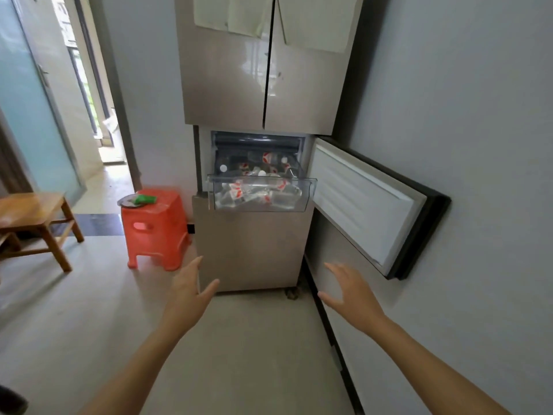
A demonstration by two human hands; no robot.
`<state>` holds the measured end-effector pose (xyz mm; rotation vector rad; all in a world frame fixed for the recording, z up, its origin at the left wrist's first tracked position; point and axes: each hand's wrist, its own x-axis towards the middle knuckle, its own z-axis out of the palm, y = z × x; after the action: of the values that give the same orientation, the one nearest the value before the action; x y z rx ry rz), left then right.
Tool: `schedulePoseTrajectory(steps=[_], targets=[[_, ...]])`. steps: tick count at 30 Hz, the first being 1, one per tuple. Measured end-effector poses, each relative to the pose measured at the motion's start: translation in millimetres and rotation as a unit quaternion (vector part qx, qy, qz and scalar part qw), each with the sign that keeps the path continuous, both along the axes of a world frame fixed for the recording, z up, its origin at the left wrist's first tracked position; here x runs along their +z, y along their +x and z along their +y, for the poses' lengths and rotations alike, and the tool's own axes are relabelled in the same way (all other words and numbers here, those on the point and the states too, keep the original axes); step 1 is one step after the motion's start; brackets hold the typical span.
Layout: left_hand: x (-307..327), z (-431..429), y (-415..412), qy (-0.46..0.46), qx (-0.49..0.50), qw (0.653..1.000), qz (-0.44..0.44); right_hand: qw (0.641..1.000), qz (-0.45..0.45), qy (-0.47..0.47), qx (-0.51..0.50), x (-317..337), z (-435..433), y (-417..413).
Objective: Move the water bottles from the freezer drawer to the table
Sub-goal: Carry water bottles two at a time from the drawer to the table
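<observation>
Clear plastic freezer drawer (260, 178) stands pulled out of the tall beige fridge (251, 250), heaped with small transparent water bottles (238, 191) bearing red-and-white labels. The white-lined freezer door (365, 202) is swung open to the right. Both hands reach forward below the drawer, well apart from it. The left hand (187, 290) and right hand (348, 290) have fingers straight and spread, holding nothing. A low wooden table (33, 211) stands far left, with an orange plastic stool (155, 226) between it and the fridge.
</observation>
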<state>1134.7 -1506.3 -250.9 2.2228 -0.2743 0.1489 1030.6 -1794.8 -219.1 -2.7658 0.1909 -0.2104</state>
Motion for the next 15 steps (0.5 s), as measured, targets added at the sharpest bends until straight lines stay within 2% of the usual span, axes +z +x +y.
schedulePoseTrajectory(steps=[5,15], targets=[[-21.5,-45.1,60.9,0.027,-0.022,0.999,0.027,0.998,0.051,0.016,-0.016,-30.2,-53.4,51.1],[-5.0,-154.6,187.5,0.034,0.008,0.999,-0.008,0.996,0.004,0.086,0.006,-33.8,-149.4,214.5]])
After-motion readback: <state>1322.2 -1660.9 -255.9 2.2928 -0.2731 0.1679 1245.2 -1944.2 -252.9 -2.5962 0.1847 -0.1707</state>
